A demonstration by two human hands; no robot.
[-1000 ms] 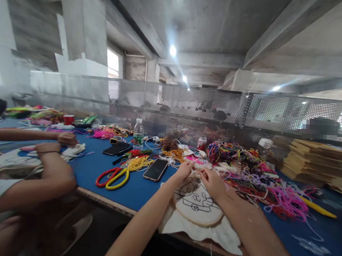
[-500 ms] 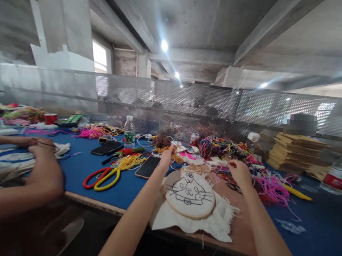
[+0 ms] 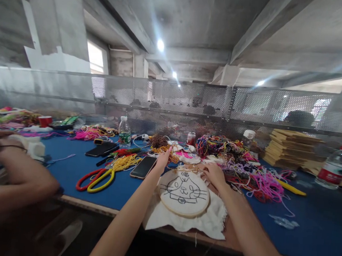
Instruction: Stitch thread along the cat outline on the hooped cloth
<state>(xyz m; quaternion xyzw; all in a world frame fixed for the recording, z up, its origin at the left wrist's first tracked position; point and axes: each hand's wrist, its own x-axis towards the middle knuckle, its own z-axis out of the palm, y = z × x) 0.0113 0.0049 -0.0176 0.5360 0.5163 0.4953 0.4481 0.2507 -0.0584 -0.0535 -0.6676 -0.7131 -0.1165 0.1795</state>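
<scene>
My left hand (image 3: 162, 160) is raised beyond the upper left of an embroidery hoop, its fingertips closed together on orange yarn (image 3: 173, 157). My right hand (image 3: 215, 176) is low by the hoop's upper right edge, fingers bent in over tan thread (image 3: 190, 168); what they pinch, if anything, is too small to make out. Between my forearms lies the round hoop (image 3: 182, 214), stretched with white cloth (image 3: 216, 219) whose frayed edges spread onto the table. A cat's face (image 3: 184, 191) is outlined on it in dark lines.
Red-and-yellow scissors (image 3: 101, 181), yellow yarn (image 3: 126, 163) and phones (image 3: 143, 167) lie on the left. Tangled yarn (image 3: 222, 146) and pink thread (image 3: 268, 186) spread behind and right, near a yellow tool (image 3: 291, 187). Bottles (image 3: 335, 169) and brown packets (image 3: 291, 149) stand farther back. Another person's arm (image 3: 26, 173) is at left.
My right hand has moved left and slightly down, from out over the yarn to the hoop's upper edge. My left hand stays near the orange yarn. The neighbour's arm has shifted left.
</scene>
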